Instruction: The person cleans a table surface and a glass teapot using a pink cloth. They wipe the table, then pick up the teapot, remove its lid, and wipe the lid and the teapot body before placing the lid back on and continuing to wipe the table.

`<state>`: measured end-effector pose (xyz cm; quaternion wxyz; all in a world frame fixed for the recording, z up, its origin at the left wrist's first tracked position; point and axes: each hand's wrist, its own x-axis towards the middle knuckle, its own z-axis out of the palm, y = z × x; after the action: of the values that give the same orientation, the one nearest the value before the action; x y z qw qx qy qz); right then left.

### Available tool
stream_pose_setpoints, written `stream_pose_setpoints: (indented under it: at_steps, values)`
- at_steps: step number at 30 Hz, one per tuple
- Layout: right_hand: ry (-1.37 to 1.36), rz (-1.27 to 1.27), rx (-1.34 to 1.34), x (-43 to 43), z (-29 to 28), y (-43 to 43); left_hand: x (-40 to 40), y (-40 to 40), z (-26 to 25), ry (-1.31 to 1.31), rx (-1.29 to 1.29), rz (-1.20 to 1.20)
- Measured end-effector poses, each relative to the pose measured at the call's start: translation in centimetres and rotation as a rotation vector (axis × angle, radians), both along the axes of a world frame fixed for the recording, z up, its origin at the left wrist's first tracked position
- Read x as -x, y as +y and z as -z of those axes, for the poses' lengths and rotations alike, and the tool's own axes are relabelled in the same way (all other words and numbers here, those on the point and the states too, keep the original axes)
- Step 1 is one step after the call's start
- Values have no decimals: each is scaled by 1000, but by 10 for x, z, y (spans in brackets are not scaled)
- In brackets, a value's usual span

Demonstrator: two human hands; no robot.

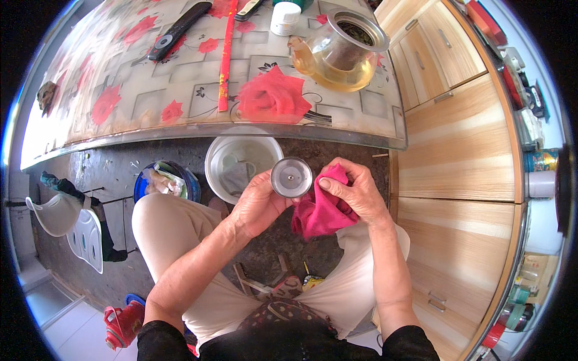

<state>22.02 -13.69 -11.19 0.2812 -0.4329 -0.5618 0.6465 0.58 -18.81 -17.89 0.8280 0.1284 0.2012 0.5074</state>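
Note:
My left hand (259, 205) holds a small round metal lid (291, 177) with a dark rim and a screw at its centre. To its right, my right hand (354, 189) grips a crumpled pink-red cloth (323, 216) that hangs down beside the lid. On the table above stands a glass teapot (336, 58) without a lid on top, with yellowish liquid and a metal strainer holding dark leaves. Behind my left hand, a white bucket (211, 169) on the floor holds water and a greyish cloth or similar item.
The glass-edged table (180, 97) bears a black remote control (179, 31), a red strip (226, 58), a knife handle (248, 9) and a white jar (285, 19). A blue bin (195, 185) with waste, a chair (86, 234) and a red flask (123, 325) are at left; wooden cabinets (451, 158) at right.

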Motion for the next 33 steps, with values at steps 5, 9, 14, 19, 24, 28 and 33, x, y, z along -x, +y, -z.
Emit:
stream_pose_setpoints:
  at_steps: [5,9,14,19,24,28,33]
  values:
    - [-126,-25,25,10,-2,-3,-3,-2,-10,129,63,-67]
    - [-91,-35,40,16,7,-5,-6,-4,-18,322,-77,-101]
    - [-185,38,-136,26,16,-10,-10,-7,-10,465,-142,-144]
    - [-247,140,-243,32,22,-15,-10,-8,-9,482,-109,-101]
    - [-106,47,-31,24,27,-9,-11,-6,-10,393,-16,-117]
    - [23,77,118,23,19,-14,-5,-5,-9,317,-11,-118]
    - [-53,92,77,29,20,-16,-7,-4,-16,559,-141,-116]
